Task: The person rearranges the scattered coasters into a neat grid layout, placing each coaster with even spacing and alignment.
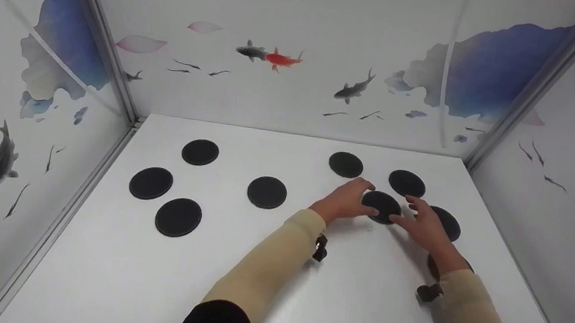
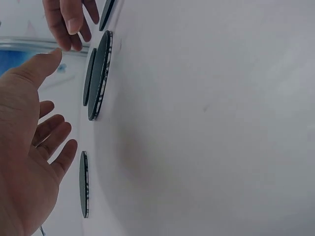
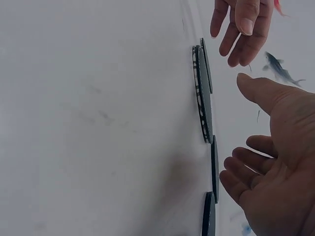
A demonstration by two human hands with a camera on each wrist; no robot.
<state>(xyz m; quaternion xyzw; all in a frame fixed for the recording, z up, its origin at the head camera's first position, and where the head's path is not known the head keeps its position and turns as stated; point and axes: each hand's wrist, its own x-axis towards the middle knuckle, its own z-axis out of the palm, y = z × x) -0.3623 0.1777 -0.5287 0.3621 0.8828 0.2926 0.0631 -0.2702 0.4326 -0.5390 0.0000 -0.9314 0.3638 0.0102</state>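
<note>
A round black disc (image 1: 381, 208) lies flat on the white surface between the two hands. My left hand (image 1: 347, 199) is at its left side and my right hand (image 1: 425, 228) at its right, both with fingers spread and slightly bent. In the left wrist view, the left hand (image 2: 27, 147) hovers over the surface beside the disc (image 2: 100, 78), apart from it. The right wrist view shows the right hand (image 3: 280, 147) also raised off the disc (image 3: 204, 96). Neither hand holds anything. Fingertips overlap the disc's edges in the head view.
More black discs lie around: one (image 1: 345, 164) behind, one (image 1: 407, 183) behind right, one (image 1: 446, 224) partly behind the right hand, another under the right wrist. Several more, including one (image 1: 267, 192), lie to the left. Printed white walls (image 1: 281, 104) enclose the table (image 1: 104, 270).
</note>
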